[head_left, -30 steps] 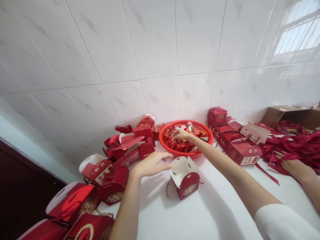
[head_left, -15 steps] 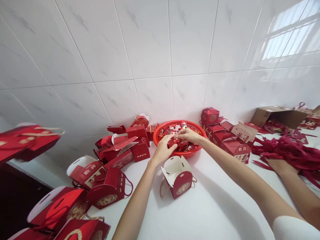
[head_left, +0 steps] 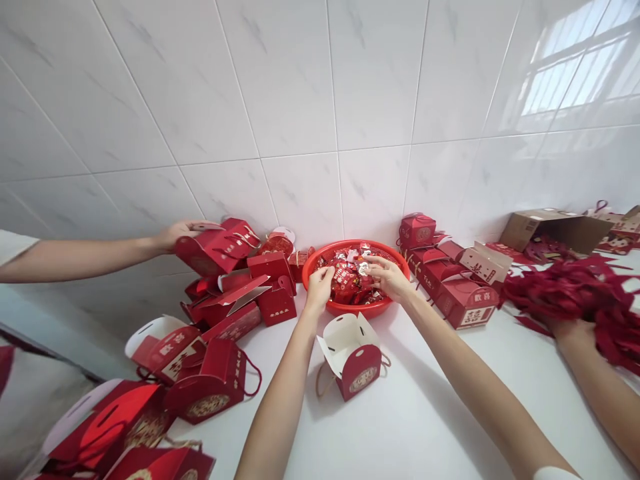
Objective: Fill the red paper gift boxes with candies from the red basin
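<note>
A red plastic basket (head_left: 363, 309) full of shiny red wrapped candies (head_left: 345, 257) stands by the wall. My left hand (head_left: 319, 288) is over its left side, thumb and fingers pinched at the edge of a glossy red packet (head_left: 344, 285). From the right, my right hand (head_left: 393, 279) reaches in, its fingers closed on a red wrapped candy with a white patch (head_left: 363, 269). In front of the basket, between my forearms, sits an open dark red gift box (head_left: 361, 373) with a white inside and rope handles; no hand touches it.
Red gift boxes (head_left: 210, 387) crowd the left, where another person's hand (head_left: 183, 233) holds one box (head_left: 217, 250). Several closed boxes (head_left: 465, 300) line the right, near a cardboard carton (head_left: 550, 227). Another person's hand (head_left: 575, 333) is under dark red ribbons (head_left: 575, 290).
My hands have moved apart over the basket, uncovering the red packet between them. At left, the other person's box has swung in towards the wall pile. The ribbons at right have been lifted slightly.
</note>
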Tool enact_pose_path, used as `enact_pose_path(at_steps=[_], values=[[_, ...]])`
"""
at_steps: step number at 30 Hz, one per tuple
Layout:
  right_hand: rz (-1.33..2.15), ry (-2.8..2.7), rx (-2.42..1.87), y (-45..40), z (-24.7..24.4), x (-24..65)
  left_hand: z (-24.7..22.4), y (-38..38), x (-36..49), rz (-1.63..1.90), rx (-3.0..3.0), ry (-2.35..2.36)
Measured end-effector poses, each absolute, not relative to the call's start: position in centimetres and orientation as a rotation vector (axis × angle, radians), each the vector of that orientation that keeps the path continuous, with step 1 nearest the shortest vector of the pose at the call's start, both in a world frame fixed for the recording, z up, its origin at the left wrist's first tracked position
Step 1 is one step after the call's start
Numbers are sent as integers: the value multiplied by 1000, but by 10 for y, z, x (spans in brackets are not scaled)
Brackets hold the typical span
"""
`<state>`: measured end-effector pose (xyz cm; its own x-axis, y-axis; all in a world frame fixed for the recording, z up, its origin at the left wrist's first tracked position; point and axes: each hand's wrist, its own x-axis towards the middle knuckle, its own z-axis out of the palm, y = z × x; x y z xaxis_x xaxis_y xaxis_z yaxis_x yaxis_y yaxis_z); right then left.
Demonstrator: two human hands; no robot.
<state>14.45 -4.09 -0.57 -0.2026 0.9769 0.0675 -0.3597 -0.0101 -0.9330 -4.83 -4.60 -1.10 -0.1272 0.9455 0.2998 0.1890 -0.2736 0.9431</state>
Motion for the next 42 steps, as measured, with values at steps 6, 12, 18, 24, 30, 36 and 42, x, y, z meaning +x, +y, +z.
enact_pose_path(at_steps=[6,12,18,24,30,36,42], values=[[1414,-1110,-827,-44,-6,135,-12,-46,-40,1434,1568,1378],[1381,-1187,-871,-47,-9,125,-13,-44,-35,1410,1607,1319],[1367,-1001,-770,-36,-14,136,-14,-37,-37,1392,1497,1263],[1326,-768,-654,-25,-22,170,-10,-32,-30,1161,1695,1282],[1351,-619,-604,-35,-20,205,-1,-14,-7,768,1947,1329],[1387,-487,-559,-51,0,221,1,12,22,419,2003,1544],[1413,-401,-515,-57,16,218,-8,24,45,377,1938,1713]])
